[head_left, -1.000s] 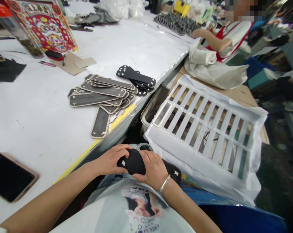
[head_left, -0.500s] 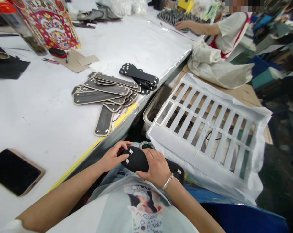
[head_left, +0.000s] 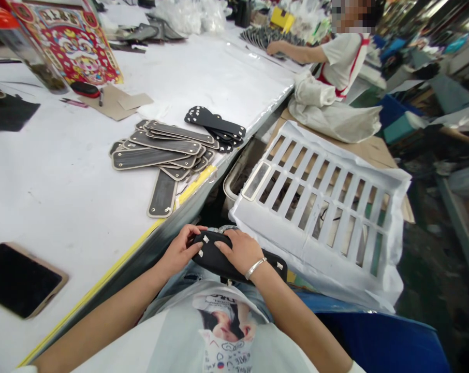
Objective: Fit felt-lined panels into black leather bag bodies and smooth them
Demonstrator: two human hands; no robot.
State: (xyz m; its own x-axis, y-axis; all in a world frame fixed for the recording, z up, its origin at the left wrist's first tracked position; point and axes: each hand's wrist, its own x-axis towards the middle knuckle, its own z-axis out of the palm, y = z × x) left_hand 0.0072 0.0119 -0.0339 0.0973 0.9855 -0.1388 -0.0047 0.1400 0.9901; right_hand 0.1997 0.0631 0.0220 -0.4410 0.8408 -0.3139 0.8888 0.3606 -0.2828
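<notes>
A long black padded strip [head_left: 213, 261] with rounded ends and small white tabs lies over my lap, held in both hands. My left hand [head_left: 180, 251] pinches its left end, thumb on top near two tabs. My right hand [head_left: 243, 253], with a silver bracelet at the wrist, curls over the strip's middle, its thumb resting on the upper face. Part of the strip is hidden under this hand. On the table ahead lies a heap of dark strips with pale edges [head_left: 157, 155]. Behind it is a smaller pile of black strips [head_left: 222, 124] with white tabs.
Right of me rests a white slotted frame [head_left: 253, 223] with one pale-edged strip [head_left: 257, 181] in it. A blue container [head_left: 390, 336] sits below. A phone [head_left: 23, 280] lies on the white table [head_left: 83, 207]. A co-worker [head_left: 343, 57] reaches over the table's far end.
My right thumb has shifted up and left across the strip, closer to its left end. The strip stays in both hands. The view has shifted slightly.
</notes>
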